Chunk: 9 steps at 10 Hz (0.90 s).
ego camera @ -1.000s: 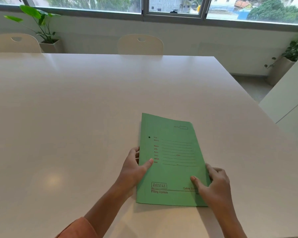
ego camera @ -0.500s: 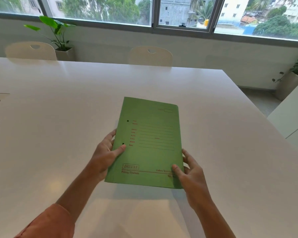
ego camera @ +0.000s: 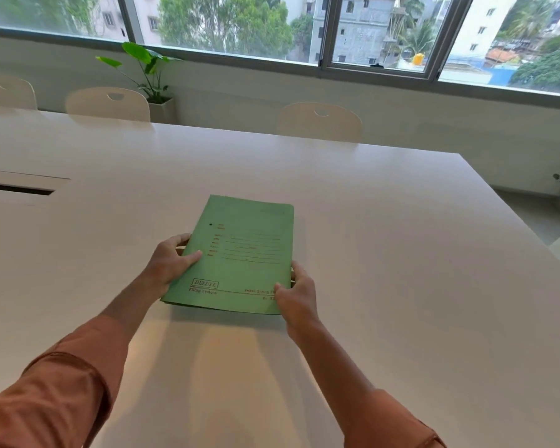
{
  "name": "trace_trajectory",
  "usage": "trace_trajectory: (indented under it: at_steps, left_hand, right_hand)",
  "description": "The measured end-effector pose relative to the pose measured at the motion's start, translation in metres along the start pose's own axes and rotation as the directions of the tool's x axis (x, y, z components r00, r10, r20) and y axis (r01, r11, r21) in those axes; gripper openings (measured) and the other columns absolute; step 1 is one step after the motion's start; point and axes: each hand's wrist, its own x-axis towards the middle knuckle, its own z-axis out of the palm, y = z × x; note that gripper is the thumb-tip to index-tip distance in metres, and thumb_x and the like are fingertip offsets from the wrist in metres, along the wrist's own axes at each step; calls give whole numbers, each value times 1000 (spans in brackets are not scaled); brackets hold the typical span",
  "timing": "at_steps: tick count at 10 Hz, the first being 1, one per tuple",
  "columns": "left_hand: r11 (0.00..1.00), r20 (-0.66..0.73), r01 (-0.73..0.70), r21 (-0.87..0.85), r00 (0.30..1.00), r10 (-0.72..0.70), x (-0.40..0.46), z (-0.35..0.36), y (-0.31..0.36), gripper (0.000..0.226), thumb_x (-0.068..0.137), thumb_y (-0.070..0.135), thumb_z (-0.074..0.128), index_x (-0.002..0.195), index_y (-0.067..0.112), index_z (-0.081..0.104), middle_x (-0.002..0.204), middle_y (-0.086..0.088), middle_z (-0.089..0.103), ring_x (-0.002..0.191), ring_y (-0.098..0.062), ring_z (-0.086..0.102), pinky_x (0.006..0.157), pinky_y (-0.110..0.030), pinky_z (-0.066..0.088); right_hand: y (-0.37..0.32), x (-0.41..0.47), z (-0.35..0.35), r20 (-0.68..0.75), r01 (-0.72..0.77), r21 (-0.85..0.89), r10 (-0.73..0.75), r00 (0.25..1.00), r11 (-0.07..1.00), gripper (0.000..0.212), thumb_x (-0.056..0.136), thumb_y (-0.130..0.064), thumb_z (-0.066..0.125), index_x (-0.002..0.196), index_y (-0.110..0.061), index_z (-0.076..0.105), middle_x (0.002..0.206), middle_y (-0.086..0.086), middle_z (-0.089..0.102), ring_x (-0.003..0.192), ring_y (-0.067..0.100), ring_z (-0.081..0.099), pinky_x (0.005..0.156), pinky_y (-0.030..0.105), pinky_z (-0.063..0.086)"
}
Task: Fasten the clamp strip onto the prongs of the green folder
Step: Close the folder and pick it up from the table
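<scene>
A closed green folder (ego camera: 243,253) with red printed lines and a small punch hole near its left edge is held just above the white table (ego camera: 401,253), its near edge lifted and casting a shadow. My left hand (ego camera: 168,265) grips the folder's left edge, thumb on the cover. My right hand (ego camera: 296,297) pinches the near right corner. Both arms are stretched forward. The clamp strip and the prongs are hidden inside the closed folder or out of view.
A dark cable slot (ego camera: 17,189) is cut into the table at the left. Three white chairs (ego camera: 319,122) line the far side. A potted plant (ego camera: 152,76) stands by the window wall. The table's right edge drops to the floor.
The folder, flat on the table a second ago, has been lifted and carried forward, away from me. Both hands kept their hold, and my head has tilted up.
</scene>
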Motion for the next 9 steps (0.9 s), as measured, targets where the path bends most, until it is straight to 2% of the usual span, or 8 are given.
trace_trajectory:
  at_steps: [1,2,3,4,5,6,7,9]
  left_hand:
    - [996,0,6,85,1000,-6,13,-5,-9,57,92,6,76,145,15,56,100,-5,70,79,-22,74,58,-27,60]
    - [992,15,-29,121,1000,27,18,-3,-17,61,90,4,77,146,12,55,96,3,69,69,-12,75,52,-20,59]
    - [989,40,-41,144,999,35,24,0,-24,69,88,2,79,150,9,50,102,1,72,77,-13,78,63,-24,64]
    - [985,55,-40,170,998,31,29,3,-27,76,86,4,81,154,9,46,129,-15,70,106,-34,73,94,-49,62]
    - [974,51,-39,222,998,28,33,5,-29,80,86,6,82,155,6,42,140,-18,63,121,-39,65,103,-54,56]
    - [943,6,-46,331,999,46,33,11,-30,80,86,13,83,155,5,43,145,-20,54,130,-39,56,109,-55,50]
    - [843,-65,-48,535,993,97,24,21,-29,78,88,26,82,155,9,45,148,-18,44,138,-38,42,116,-52,40]
    - [678,18,-168,715,975,222,14,37,-35,76,99,39,65,159,4,32,165,-23,25,155,-39,19,126,-50,16]
  right_hand:
    - [8,8,17,-30,-24,-52,22,999,998,52,88,17,51,128,-13,64,118,6,74,103,24,75,83,37,66]
    - [12,14,24,-52,-52,-111,47,998,992,52,90,14,54,134,-12,61,123,7,72,104,23,74,80,29,66]
    - [13,20,27,-72,-48,-220,33,997,974,59,90,12,58,146,-7,53,128,11,66,111,25,69,90,35,64]
    - [13,23,28,-89,-50,-310,23,996,949,61,90,9,62,149,-4,50,126,11,57,114,26,64,95,38,62]
    - [13,25,29,-89,-58,-373,26,996,926,62,90,10,64,149,0,48,123,10,52,115,27,62,99,37,60]
    - [13,24,29,-81,-39,-520,-3,997,853,54,89,5,65,141,4,51,121,10,46,119,29,55,107,27,49]
    - [13,19,32,-49,-9,-696,-34,998,718,59,86,-14,73,138,1,49,126,11,42,123,31,42,110,34,41]
    - [17,11,27,57,153,-801,-181,982,578,76,86,-35,74,146,-7,39,145,11,34,138,32,31,117,42,31]
